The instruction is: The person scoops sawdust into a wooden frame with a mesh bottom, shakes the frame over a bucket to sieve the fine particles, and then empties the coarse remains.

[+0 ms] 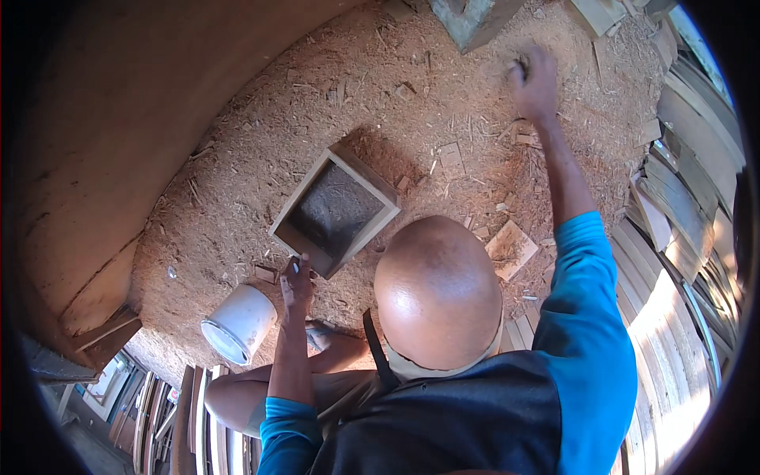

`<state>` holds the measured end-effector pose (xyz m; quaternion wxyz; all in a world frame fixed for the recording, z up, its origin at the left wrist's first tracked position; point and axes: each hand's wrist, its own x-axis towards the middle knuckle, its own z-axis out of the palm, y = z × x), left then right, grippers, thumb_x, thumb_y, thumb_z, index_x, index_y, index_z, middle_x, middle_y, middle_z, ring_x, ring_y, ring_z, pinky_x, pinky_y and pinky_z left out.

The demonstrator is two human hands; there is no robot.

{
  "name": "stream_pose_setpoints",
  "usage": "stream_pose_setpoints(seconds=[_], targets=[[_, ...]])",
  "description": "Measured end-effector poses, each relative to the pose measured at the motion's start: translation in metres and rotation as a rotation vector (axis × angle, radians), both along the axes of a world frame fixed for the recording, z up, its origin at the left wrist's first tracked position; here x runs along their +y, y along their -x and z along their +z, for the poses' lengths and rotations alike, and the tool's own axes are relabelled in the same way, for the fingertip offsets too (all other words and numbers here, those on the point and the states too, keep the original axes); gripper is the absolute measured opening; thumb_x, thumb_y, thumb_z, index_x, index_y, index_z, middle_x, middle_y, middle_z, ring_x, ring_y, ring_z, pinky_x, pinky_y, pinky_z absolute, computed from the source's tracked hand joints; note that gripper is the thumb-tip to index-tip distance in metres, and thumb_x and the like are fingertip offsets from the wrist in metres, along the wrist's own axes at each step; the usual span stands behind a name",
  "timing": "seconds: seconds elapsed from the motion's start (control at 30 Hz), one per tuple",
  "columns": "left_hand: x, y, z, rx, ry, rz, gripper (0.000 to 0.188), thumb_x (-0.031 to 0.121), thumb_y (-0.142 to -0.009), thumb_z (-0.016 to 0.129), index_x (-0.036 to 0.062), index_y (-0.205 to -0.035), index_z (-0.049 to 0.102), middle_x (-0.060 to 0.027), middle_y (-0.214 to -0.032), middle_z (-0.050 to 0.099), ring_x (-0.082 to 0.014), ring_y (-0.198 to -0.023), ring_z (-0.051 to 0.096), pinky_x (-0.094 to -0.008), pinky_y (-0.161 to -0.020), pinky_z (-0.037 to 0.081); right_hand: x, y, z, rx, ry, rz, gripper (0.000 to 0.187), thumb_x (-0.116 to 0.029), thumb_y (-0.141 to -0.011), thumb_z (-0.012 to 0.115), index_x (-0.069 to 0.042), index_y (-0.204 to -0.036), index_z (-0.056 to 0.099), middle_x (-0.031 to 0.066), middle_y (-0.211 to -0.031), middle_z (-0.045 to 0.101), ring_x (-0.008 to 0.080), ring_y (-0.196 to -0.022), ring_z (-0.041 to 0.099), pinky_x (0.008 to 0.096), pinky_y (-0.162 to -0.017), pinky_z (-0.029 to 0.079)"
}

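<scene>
A square wooden box (pixel 374 229) lies on the sawdust-covered ground in front of me, its dark inside facing up. My left hand (pixel 298 283) is closed at the box's near edge, fingertips against the frame. Far out to the right, my right hand (pixel 537 83) reaches low over the ground, slightly blurred. Its fingers are curled, and a small dark thing shows by the thumb; I cannot make out what it is. Next to my left forearm a white bucket (pixel 241 315) stands tilted in view.
A square wood offcut (pixel 511 249) lies right of my knee (pixel 439 293). Small chips and scraps (pixel 451 158) litter the sawdust. Stacked planks (pixel 665 324) line the right side, with more boards (pixel 202 412) at lower left. A block (pixel 473 22) stands at the far edge.
</scene>
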<state>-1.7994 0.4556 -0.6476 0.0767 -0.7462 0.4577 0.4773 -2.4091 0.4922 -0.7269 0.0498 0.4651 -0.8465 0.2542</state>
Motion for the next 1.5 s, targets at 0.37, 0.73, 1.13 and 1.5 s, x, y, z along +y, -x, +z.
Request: stream_pose_setpoints(seconds=[0.37,0.73,1.13,1.5], targets=[[-0.001,0.003,-0.002,-0.042,-0.009,-0.038,0.045,0.049,-0.097,0.058,0.0042,-0.093,0.062,-0.0053,-0.067,0.062,-0.0116,-0.053,0.056,-0.0288,-0.046,0.045,0.009,0.137,-0.020,0.100,-0.086,-0.442,0.070,-0.038,-0.079,0.066,0.004,-0.133,0.050,0.0260,-0.134,0.049,0.0415,-0.127,0.044,0.0486,-0.109,0.034],[-0.002,0.009,0.005,-0.039,0.038,-0.065,0.048,0.051,-0.097,0.057,0.0035,-0.093,0.063,-0.0049,-0.064,0.060,-0.0112,-0.051,0.056,-0.0272,-0.045,0.046,-0.010,0.153,-0.011,0.165,-0.100,-0.359,0.078,-0.053,-0.080,0.066,-0.001,-0.136,0.052,0.0215,-0.144,0.043,0.0364,-0.132,0.041,0.0498,-0.109,0.033],[0.001,-0.006,-0.002,0.005,-0.041,0.053,0.042,0.047,-0.097,0.058,0.0057,-0.098,0.062,-0.0014,-0.076,0.060,-0.0088,-0.063,0.060,-0.0262,-0.050,0.047,0.006,0.030,0.005,0.078,0.008,-0.036,0.049,-0.027,-0.086,0.057,0.001,-0.127,0.056,0.0253,-0.127,0.054,0.0434,-0.120,0.049,0.0516,-0.105,0.036],[0.009,0.000,-0.005,0.064,-0.008,0.068,0.045,0.050,-0.098,0.056,0.0055,-0.098,0.061,-0.0030,-0.077,0.062,-0.0093,-0.065,0.060,-0.0270,-0.051,0.047,0.008,0.067,-0.037,0.140,0.052,-0.195,0.037,-0.030,-0.095,0.053,-0.002,-0.117,0.062,0.0234,-0.125,0.057,0.0400,-0.118,0.051,0.0491,-0.104,0.037]])
